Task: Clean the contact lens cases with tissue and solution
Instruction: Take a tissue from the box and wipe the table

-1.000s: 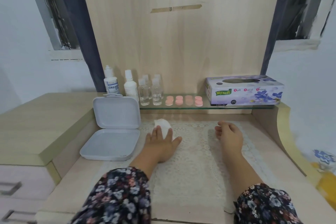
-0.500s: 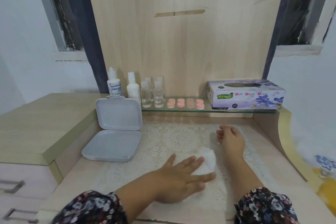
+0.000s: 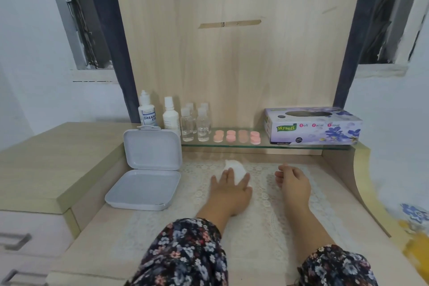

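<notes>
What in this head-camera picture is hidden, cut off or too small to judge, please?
- Tissue: in the head view its near part lies under the left hand.
- Right hand: its curled fingers hide the palm; whether it holds anything cannot be told.
- Solution bottle: the open white box lid cuts off its base; small print unreadable.
- Pink lens cases: too small to tell whether they are clean.

Matt wood desk [image 3: 99, 225], lace cloth mat [image 3: 267, 227], glass shelf [image 3: 232, 144], seemingly plastic case [image 3: 148, 169].
</notes>
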Motion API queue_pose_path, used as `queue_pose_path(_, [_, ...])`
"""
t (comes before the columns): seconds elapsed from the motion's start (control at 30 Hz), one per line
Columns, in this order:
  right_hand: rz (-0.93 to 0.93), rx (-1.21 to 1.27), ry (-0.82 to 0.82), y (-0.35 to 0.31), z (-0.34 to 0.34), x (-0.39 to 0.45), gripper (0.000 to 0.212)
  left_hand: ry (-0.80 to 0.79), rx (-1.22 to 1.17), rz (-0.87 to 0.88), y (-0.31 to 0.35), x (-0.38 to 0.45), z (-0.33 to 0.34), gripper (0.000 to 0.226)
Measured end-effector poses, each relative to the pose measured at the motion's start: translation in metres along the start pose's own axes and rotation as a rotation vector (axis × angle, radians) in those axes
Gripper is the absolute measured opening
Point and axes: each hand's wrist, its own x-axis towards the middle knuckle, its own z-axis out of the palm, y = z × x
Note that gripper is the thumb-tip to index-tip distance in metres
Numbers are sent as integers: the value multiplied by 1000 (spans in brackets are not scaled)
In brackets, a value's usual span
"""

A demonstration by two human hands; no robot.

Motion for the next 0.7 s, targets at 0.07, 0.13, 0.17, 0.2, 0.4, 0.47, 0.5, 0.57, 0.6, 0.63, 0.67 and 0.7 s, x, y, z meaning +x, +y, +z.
queue_pose_path(0.07, [4,14,9,-1,0,1,17,-1,17,80,20,-3,1,53])
queue_pose_path(0.13, [11,30,24,-1,0,2,17,-10,35,173,32,-11,3,53])
queue_pose_path(0.17, [16,41,30,-2,0,2,18,-16,37,234,35,-18,5,52])
queue_pose_path(0.2, [18,48,31,-2,0,2,18,-23,37,303,34,-24,6,52])
queue_pose_path(0.4, [26,43,29,0,1,4,19,-31,35,415,-9,-47,5,49])
queue_pose_path(0.47, [26,46,18,0,1,4,19,-5,22,265,-30,-40,3,51])
queue_pose_path(0.5, [24,47,14,0,1,4,19,3,14,170,-41,-34,2,52])
queue_pose_path(0.57, [24,49,14,0,1,3,19,12,-8,-34,-60,-19,0,56])
queue_pose_path(0.6, [24,50,16,1,1,4,19,22,-24,-124,-65,-12,0,57])
queue_pose_path(0.63, [25,48,16,1,1,4,19,32,-41,-195,-66,-7,0,57])
queue_pose_path(0.67, [28,47,16,1,1,5,19,40,-52,-237,-63,-2,1,57])
queue_pose_path(0.7, [30,50,15,1,1,5,19,46,-58,-246,-56,0,1,56])
